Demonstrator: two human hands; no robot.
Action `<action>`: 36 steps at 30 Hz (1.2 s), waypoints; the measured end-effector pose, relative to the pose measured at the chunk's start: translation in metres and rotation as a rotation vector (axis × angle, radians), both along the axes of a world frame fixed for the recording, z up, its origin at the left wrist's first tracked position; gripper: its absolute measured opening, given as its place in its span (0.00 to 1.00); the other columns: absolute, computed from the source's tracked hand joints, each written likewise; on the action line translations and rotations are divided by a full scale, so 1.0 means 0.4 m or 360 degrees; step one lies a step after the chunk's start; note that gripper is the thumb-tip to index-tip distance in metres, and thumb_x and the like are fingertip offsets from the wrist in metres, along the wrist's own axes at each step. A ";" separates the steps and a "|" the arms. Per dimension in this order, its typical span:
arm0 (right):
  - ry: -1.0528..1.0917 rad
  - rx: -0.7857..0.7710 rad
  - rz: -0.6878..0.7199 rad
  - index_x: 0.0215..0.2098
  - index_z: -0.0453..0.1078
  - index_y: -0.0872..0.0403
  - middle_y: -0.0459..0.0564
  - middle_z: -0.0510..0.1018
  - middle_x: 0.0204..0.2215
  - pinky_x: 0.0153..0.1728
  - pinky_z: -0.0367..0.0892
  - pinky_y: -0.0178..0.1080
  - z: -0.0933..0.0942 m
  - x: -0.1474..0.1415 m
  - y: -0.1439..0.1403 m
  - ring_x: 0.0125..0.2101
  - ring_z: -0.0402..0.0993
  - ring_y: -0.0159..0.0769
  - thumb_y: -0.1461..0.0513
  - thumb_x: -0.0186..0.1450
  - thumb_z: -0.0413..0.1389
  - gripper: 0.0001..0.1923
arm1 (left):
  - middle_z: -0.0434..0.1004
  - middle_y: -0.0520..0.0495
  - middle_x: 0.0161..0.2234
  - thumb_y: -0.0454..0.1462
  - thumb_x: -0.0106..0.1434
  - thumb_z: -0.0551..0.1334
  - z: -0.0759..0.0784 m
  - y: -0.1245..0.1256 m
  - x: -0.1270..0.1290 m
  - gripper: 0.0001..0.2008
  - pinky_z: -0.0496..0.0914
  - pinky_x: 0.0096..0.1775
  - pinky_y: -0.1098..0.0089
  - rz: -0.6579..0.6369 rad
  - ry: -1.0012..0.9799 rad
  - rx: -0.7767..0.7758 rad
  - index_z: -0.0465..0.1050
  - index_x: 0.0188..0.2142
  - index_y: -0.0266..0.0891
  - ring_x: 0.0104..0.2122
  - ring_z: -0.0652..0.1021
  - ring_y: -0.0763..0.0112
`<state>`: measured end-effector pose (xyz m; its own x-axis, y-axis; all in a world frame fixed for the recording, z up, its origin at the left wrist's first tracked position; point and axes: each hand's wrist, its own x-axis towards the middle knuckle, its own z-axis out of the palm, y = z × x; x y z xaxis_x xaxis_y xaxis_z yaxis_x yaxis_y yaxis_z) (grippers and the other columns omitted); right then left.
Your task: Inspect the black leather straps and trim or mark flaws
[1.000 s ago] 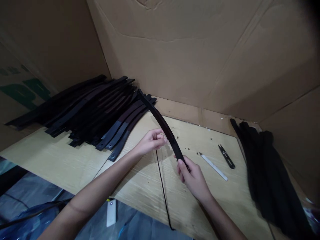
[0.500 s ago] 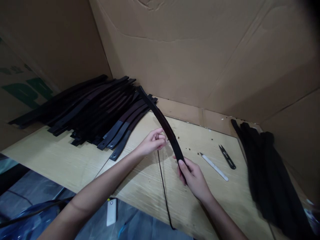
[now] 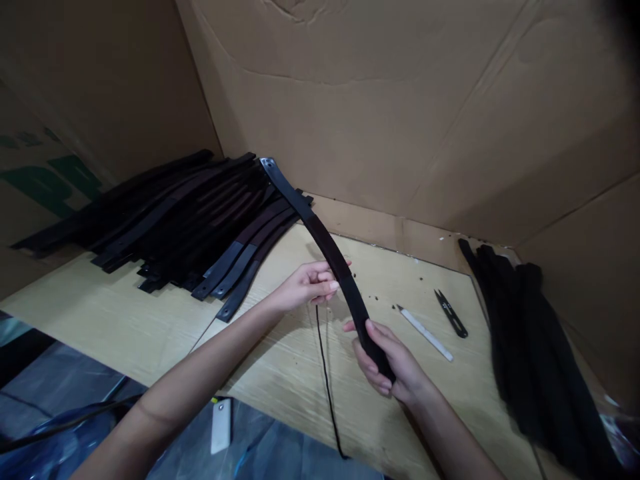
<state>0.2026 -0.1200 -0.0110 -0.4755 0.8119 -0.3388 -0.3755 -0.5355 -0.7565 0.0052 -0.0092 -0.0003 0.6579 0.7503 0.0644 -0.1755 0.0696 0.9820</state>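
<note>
My right hand grips the near end of a long black strap, which curves up and away to the left, its far end with a small hole showing. At the strap's middle my left hand pinches its edge together with a thin black cord. The cord hangs from those fingers and trails across the wooden table toward its near edge.
A stack of similar black straps lies at the back left. Another dark pile lies on the right. Small black snips and a white pen-like tool lie to the right of my hands. Cardboard walls enclose the table. A white phone-like object lies below.
The strap has turned in my hands, so its flat face and holed far end now show. My right hand has shifted slightly down and right along the strap.
</note>
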 end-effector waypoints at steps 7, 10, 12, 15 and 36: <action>0.0181 -0.0075 0.0183 0.44 0.70 0.55 0.36 0.64 0.12 0.05 0.52 0.24 -0.002 0.005 -0.001 0.06 0.47 0.21 0.45 0.66 0.53 0.23 | 0.63 0.57 0.21 0.39 0.56 0.68 0.004 0.000 -0.004 0.18 0.51 0.20 0.77 0.0041 -0.0087 -0.0037 0.73 0.45 0.34 0.20 0.63 0.80; 0.0088 0.0016 0.0091 0.45 0.69 0.56 0.38 0.67 0.14 0.07 0.56 0.25 -0.007 -0.005 0.000 0.07 0.55 0.23 0.45 0.67 0.53 0.23 | 0.61 0.59 0.18 0.40 0.55 0.69 -0.004 0.005 -0.001 0.15 0.51 0.19 0.77 0.0102 -0.0100 -0.0044 0.71 0.38 0.35 0.16 0.59 0.82; 0.0001 0.0112 -0.0019 0.47 0.67 0.55 0.38 0.68 0.16 0.08 0.57 0.25 -0.008 -0.009 0.000 0.08 0.58 0.23 0.45 0.66 0.54 0.23 | 0.60 0.61 0.17 0.40 0.54 0.70 -0.009 0.008 0.002 0.15 0.50 0.18 0.77 0.0187 -0.0121 -0.0057 0.70 0.37 0.36 0.15 0.57 0.83; -0.0069 0.0231 -0.0119 0.52 0.62 0.52 0.37 0.69 0.17 0.08 0.55 0.24 -0.005 -0.009 0.001 0.08 0.59 0.23 0.42 0.64 0.55 0.28 | 0.59 0.61 0.17 0.40 0.53 0.71 -0.010 0.008 0.006 0.16 0.49 0.18 0.77 0.0305 -0.0136 -0.0079 0.70 0.36 0.35 0.15 0.56 0.84; -0.1023 0.0654 -0.0499 0.39 0.68 0.56 0.45 0.70 0.23 0.15 0.52 0.30 -0.027 0.003 0.024 0.16 0.58 0.26 0.47 0.67 0.52 0.21 | 0.67 0.56 0.19 0.30 0.48 0.57 0.007 0.003 0.005 0.13 0.52 0.20 0.77 0.0298 0.0114 -0.0006 0.69 0.36 0.34 0.17 0.63 0.80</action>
